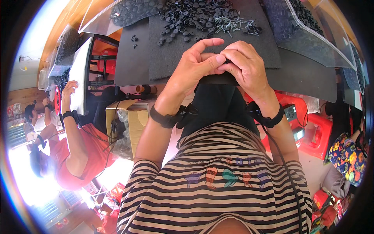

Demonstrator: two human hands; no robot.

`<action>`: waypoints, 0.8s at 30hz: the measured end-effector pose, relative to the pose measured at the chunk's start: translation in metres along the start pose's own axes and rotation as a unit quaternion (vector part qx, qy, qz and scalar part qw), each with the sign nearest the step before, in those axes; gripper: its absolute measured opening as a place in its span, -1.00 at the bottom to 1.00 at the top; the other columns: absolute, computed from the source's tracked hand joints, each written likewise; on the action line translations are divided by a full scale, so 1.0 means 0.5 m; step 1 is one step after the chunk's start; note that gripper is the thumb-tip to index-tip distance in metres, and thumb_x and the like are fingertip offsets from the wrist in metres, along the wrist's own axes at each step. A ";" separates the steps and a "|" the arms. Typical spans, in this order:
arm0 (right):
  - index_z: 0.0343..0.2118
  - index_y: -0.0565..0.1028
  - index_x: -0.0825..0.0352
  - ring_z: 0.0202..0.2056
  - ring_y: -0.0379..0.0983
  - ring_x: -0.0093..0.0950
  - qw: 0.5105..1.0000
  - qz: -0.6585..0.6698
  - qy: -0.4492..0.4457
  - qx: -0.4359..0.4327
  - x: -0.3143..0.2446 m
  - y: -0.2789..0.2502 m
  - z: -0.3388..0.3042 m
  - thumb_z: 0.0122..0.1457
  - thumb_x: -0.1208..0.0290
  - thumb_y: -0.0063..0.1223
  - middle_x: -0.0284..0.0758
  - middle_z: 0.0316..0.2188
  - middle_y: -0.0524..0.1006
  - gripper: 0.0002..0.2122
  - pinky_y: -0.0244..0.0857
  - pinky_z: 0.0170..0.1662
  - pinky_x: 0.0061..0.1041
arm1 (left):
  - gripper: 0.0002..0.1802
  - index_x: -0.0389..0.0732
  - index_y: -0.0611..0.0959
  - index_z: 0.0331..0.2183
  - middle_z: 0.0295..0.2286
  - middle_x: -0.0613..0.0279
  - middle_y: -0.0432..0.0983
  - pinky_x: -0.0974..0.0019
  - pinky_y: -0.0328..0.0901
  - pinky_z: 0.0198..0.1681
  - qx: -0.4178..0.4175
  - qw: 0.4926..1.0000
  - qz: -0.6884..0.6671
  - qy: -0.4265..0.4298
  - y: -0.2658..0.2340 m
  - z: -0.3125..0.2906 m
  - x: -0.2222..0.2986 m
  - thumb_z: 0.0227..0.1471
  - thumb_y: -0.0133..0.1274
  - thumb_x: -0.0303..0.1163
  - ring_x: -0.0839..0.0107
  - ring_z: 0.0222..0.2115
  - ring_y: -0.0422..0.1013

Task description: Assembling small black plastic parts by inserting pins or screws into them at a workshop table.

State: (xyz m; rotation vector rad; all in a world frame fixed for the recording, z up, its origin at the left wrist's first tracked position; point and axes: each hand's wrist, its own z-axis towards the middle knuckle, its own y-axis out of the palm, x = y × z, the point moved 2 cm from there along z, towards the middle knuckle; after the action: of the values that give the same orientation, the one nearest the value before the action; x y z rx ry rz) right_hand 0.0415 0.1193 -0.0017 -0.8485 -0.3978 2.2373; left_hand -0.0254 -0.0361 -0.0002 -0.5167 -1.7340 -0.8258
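Both of my hands meet above the near edge of the table, pinching a small black plastic part (pixel 227 61) that is mostly hidden by the fingers. My left hand (pixel 195 64) presses its thumb against the part, with the index finger arched above. From the other side my right hand (pixel 247 64) grips it between thumb and bent fingers. Beyond the hands, a loose heap of small round black plastic parts (pixel 193 17) lies on a dark foam mat (pixel 167 62). A pile of silver screws (pixel 230 25) sits at the heap's right side.
Clear plastic bins of black parts stand at the far left (pixel 113 15) and far right (pixel 311 45). A few stray parts (pixel 134 39) lie on the dark table (pixel 130 68). A cardboard box (pixel 136 121) and red stool (pixel 317 136) flank me. A co-worker in red (pixel 83 156) sits left.
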 end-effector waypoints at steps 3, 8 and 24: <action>-0.41 0.49 0.28 -0.41 0.40 -0.35 1.000 0.004 0.001 -0.006 0.000 0.000 -0.001 -0.09 0.33 0.29 -0.39 -0.46 0.43 -0.77 0.24 -0.29 -0.41 | -0.47 -0.30 0.34 0.13 -0.27 0.22 0.56 0.40 0.41 -0.09 0.003 1.000 -0.015 -0.006 0.001 -0.001 -0.002 0.20 0.06 -0.33 0.50 -0.23 0.49; -0.43 0.49 0.26 -0.43 0.39 -0.34 0.998 0.041 0.056 -0.002 0.002 -0.001 -0.006 -0.11 0.32 0.31 -0.38 -0.46 0.42 -0.77 0.24 -0.30 -0.41 | -0.53 -0.26 0.38 0.12 -0.29 0.24 0.56 0.44 0.42 -0.12 -0.010 0.998 -0.057 0.001 -0.005 -0.001 -0.003 0.27 -0.05 -0.24 0.52 -0.25 0.50; -0.45 0.39 0.36 -0.44 0.31 -0.25 0.995 0.068 0.070 0.008 0.002 -0.011 0.001 -0.06 0.45 0.28 -0.27 -0.49 0.33 -0.77 0.22 -0.37 -0.33 | -0.52 -0.27 0.41 0.08 -0.18 -0.03 0.53 0.30 0.42 -0.03 -0.013 0.996 -0.089 -0.004 -0.012 0.008 -0.004 0.24 0.00 -0.20 0.32 -0.14 0.50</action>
State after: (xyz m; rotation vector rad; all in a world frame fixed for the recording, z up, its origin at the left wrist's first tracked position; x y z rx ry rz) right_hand 0.0436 0.1237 0.0009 -1.0443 -0.2625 2.2845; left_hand -0.0312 -0.0370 -0.0044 -0.3886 -1.7975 -0.9744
